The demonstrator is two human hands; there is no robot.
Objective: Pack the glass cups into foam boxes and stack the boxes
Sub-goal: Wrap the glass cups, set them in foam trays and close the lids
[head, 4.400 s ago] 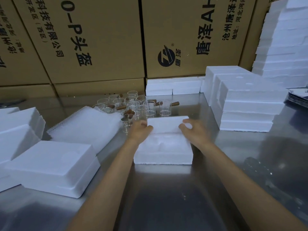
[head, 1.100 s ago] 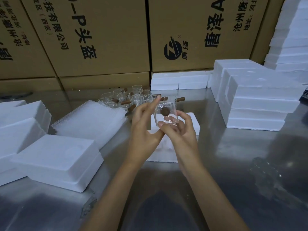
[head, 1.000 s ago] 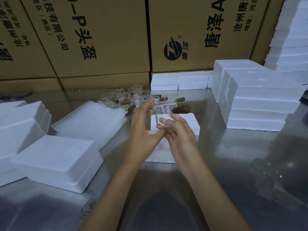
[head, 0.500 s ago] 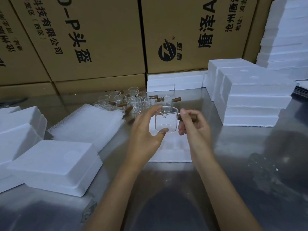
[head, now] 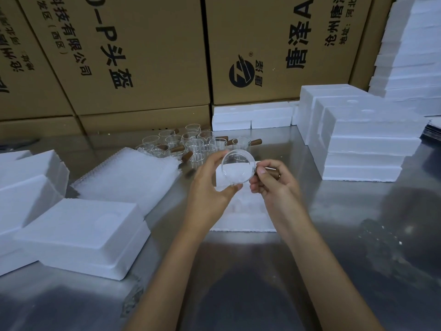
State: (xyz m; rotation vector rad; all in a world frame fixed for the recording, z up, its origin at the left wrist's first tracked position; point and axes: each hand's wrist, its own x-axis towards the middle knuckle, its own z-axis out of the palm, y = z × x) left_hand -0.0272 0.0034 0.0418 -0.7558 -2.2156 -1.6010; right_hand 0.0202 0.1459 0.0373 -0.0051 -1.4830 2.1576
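I hold one clear glass cup (head: pixel 237 167) with a brown wooden handle above an open foam box (head: pixel 243 211) on the steel table. The cup is tipped so its round mouth faces me. My left hand (head: pixel 210 187) pinches the glass rim between thumb and fingers. My right hand (head: pixel 274 185) grips the wooden handle on the cup's right side. Several more glass cups (head: pixel 191 144) with wooden handles stand behind, near the cardboard cartons.
Closed foam boxes (head: pixel 362 139) are stacked at the right, with a taller foam stack (head: pixel 415 56) behind. Loose foam box halves (head: pixel 81 237) lie at the left beside a pile of bubble-wrap sheets (head: pixel 128 177). Cardboard cartons (head: pixel 143 56) wall the back.
The cup has been tipped from upright so its mouth faces me. My right hand has stayed on the wooden handle, and my left hand has kept its hold on the glass.
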